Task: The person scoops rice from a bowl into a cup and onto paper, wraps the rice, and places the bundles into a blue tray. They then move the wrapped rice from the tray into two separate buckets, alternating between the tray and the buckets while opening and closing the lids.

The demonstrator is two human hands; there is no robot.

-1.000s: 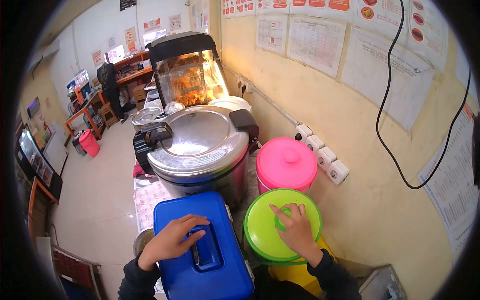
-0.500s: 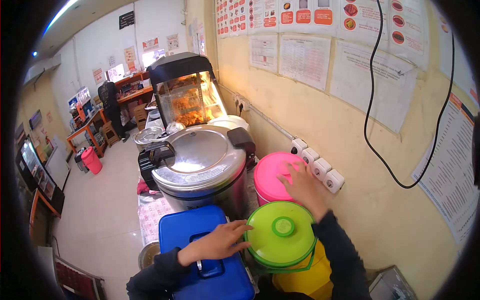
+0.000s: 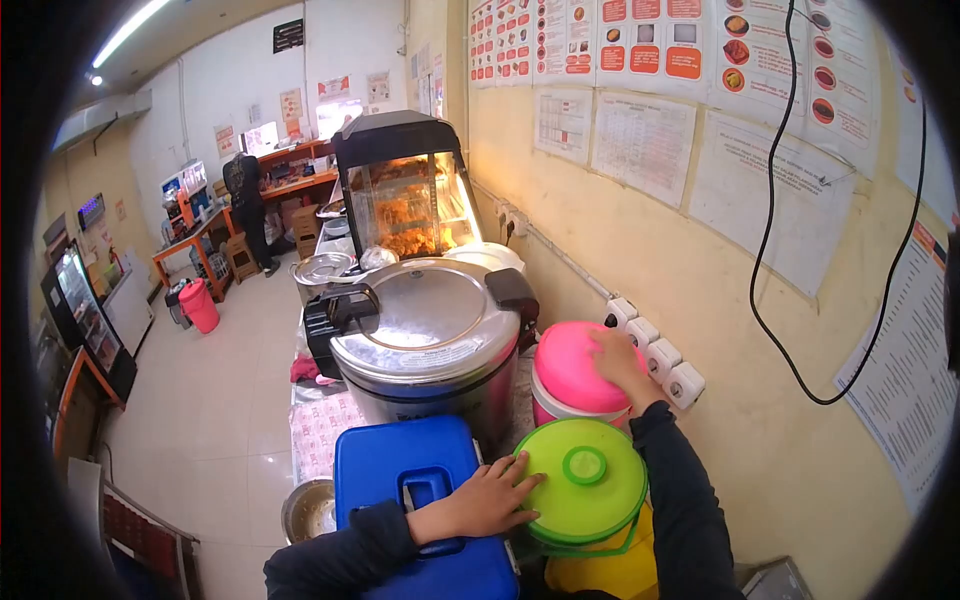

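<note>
My right hand (image 3: 618, 360) has its fingers curled at the top of a pink lid (image 3: 570, 367), where the knob is hidden by them. The lid sits tilted over a pink bucket (image 3: 550, 408), and a white rim shows beneath it. With fingers spread, my left hand (image 3: 490, 500) lies on the left edge of a green lid (image 3: 600, 480) that covers a green round container. Under my left forearm is a blue box (image 3: 405, 455) with a recessed handle. A yellow container (image 3: 600, 578) shows below the green one.
A large steel rice cooker (image 3: 420, 320) stands beyond the blue box, with a lit food warmer (image 3: 400, 205) behind it. Wall sockets (image 3: 660, 360) sit close to my right hand. A metal bowl (image 3: 308, 510) is at left. A person (image 3: 247, 205) stands far back.
My right hand has closed at the top of the pink lid, which has tilted up from its bucket. My left hand has moved onto the green lid's edge. The view has shifted slightly.
</note>
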